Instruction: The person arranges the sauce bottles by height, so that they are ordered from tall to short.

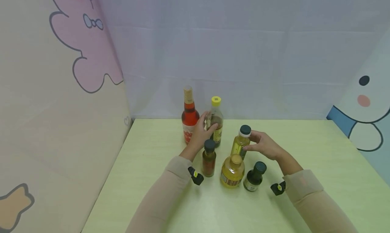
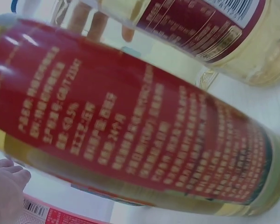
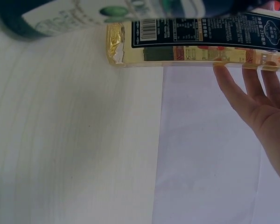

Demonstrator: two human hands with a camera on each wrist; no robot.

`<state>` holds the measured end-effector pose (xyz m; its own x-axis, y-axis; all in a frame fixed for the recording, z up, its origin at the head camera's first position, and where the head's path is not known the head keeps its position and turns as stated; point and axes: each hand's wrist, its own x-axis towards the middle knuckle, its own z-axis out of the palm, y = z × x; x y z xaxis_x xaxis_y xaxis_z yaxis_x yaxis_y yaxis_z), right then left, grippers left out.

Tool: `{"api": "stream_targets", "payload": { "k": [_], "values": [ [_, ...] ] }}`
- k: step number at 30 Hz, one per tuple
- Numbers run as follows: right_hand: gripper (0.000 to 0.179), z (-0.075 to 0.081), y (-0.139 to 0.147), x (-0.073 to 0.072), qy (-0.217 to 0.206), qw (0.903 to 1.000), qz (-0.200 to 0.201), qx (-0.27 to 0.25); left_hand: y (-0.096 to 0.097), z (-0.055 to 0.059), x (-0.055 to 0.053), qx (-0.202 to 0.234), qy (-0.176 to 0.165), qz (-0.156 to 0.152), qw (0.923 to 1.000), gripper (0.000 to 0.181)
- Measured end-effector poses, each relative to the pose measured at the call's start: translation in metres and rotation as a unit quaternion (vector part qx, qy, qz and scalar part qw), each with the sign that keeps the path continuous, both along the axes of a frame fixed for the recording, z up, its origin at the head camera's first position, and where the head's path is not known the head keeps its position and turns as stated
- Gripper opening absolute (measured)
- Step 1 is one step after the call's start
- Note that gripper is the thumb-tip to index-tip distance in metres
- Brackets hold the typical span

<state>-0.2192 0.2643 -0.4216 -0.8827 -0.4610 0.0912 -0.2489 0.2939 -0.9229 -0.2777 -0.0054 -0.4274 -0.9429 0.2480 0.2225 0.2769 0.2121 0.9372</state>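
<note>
My left hand (image 1: 199, 133) holds the clear, yellow-capped bottle (image 1: 216, 119), its thumb across the front. In the left wrist view this hand (image 2: 7, 189) shows at the lower left, behind a red-labelled brown bottle (image 2: 130, 121). My right hand (image 1: 265, 145) grips the dark-capped oil bottle (image 1: 239, 145) from the right, thumb in front and fingers behind. In the right wrist view, fingertips (image 3: 220, 66) touch the edge of this oil bottle (image 3: 186, 55) with its dark label. Both bottles stand upright near the back.
A tall red bottle (image 1: 190, 119) stands left of my left hand. Nearer me are a dark-capped brown bottle (image 1: 209, 163), a rounded yellow bottle (image 1: 233, 173) and a small dark bottle (image 1: 253, 178). White cloth (image 1: 243, 73) hangs behind the table (image 1: 146, 151).
</note>
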Motion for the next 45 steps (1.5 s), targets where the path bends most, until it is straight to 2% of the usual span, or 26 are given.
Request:
{"api": "stream_targets", "payload": {
  "k": [4,12,22,24,27,28,31,34,35,40,45],
  "values": [
    [0.050,-0.001,0.000,0.000,0.000,1.0000,0.001,0.003,-0.006,-0.004,0.008,0.043,0.007,-0.002,0.9991,0.067],
    [0.050,-0.002,0.002,0.000,0.005,0.9999,-0.009,0.008,-0.018,-0.013,0.024,0.077,0.011,-0.009,0.9969,0.060],
    [0.051,-0.001,0.001,0.001,-0.001,1.0000,-0.004,-0.002,-0.025,-0.021,0.050,0.084,0.035,-0.022,0.9956,0.047],
    [0.052,0.000,0.000,0.002,-0.005,1.0000,-0.003,-0.006,-0.027,-0.020,0.057,0.086,0.041,-0.024,0.9951,0.043],
    [0.053,0.001,0.000,0.002,-0.007,0.9999,-0.001,-0.008,-0.031,-0.009,0.074,0.081,0.051,-0.022,0.9951,0.039],
    [0.053,0.002,-0.001,0.002,-0.006,0.9999,-0.001,-0.008,-0.033,-0.010,0.078,0.077,0.057,-0.023,0.9951,0.039],
    [0.053,0.003,-0.001,0.002,-0.005,1.0000,-0.004,-0.006,-0.037,-0.003,0.093,0.071,0.050,-0.028,0.9959,0.039],
    [0.052,0.003,-0.001,0.002,0.001,1.0000,-0.009,-0.002,-0.040,-0.005,0.100,0.070,0.039,-0.042,0.9959,0.042],
    [0.052,0.003,-0.001,0.002,0.002,0.9999,-0.011,0.000,-0.041,-0.002,0.104,0.070,0.034,-0.047,0.9958,0.042],
    [0.052,0.002,-0.001,0.003,0.007,0.9998,-0.019,0.005,-0.041,-0.006,0.109,0.077,0.055,-0.065,0.9934,0.043],
    [0.051,0.001,-0.001,0.004,0.014,0.9995,-0.026,0.011,-0.040,-0.008,0.112,0.082,0.054,-0.071,0.9926,0.045]
  ]
}}
